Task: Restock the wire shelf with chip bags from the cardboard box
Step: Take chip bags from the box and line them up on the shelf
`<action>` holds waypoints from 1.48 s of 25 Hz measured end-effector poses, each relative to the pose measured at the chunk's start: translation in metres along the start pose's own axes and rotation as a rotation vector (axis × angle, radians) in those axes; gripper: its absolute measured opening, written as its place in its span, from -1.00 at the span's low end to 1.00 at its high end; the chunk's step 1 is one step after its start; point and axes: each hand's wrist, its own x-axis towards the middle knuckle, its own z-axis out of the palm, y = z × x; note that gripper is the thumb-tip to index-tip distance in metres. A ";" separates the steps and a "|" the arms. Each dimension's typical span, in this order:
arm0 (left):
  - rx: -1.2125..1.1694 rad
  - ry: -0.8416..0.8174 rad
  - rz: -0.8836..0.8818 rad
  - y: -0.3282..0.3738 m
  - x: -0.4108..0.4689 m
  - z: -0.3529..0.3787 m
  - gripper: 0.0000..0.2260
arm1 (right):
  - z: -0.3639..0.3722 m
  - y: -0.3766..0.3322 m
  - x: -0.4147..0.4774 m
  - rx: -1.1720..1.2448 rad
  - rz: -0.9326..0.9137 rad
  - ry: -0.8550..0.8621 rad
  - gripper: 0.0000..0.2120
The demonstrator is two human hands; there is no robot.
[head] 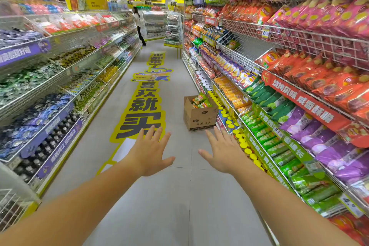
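Observation:
A brown cardboard box (199, 118) stands open on the aisle floor against the right-hand shelving, with green and orange chip bags (199, 102) showing at its top. The wire shelf (245, 54) on the right has a bare stretch of white mesh with one lone bag in it, among rows of red, pink, purple and green chip bags. My left hand (151, 152) and my right hand (223, 150) are both stretched out in front of me above the floor, fingers spread and holding nothing. Both hands are short of the box.
Shelving (60, 78) full of packaged snacks lines the left side of the aisle. A yellow floor sticker (145, 106) runs down the middle. A person (138, 26) stands at the far end near a display rack (173, 28). Yellow-lidded jars (245, 146) fill the low right shelf.

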 end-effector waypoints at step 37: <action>-0.057 0.069 -0.043 -0.201 0.701 0.087 -0.07 | 0.071 0.182 0.731 -0.032 -0.036 0.012 -0.22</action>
